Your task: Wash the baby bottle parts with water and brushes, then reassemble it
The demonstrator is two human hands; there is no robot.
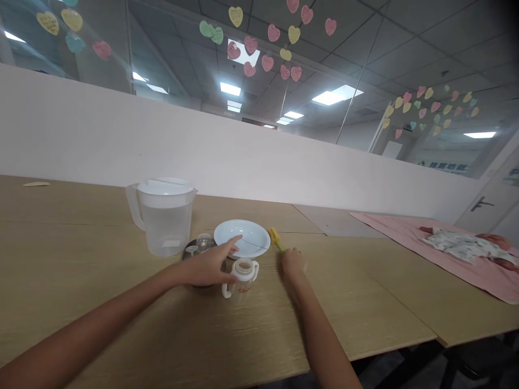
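Observation:
My left hand (211,263) reaches over a dark round dish (190,249), its thumb and fingers apart at the left side of a clear two-handled baby bottle (242,281). The bottle stands upright with its top uncovered and red print on its front; whether the thumb touches it I cannot tell. My right hand (295,262) is closed around the green handle of a bottle brush (274,235) with a yellow head, low over the table. In the dark dish lie a clear dome cap (204,241) and a small white-and-clear part (192,249), partly hidden by my left hand.
Behind the bottle sits a white bowl (259,244). A lidded translucent pitcher (167,227) holding water stands at the left. On the right, a doll-like figure (458,246) in patterned white clothes lies on a pink mat (389,229). A white wall (243,156) borders the wooden table (344,308).

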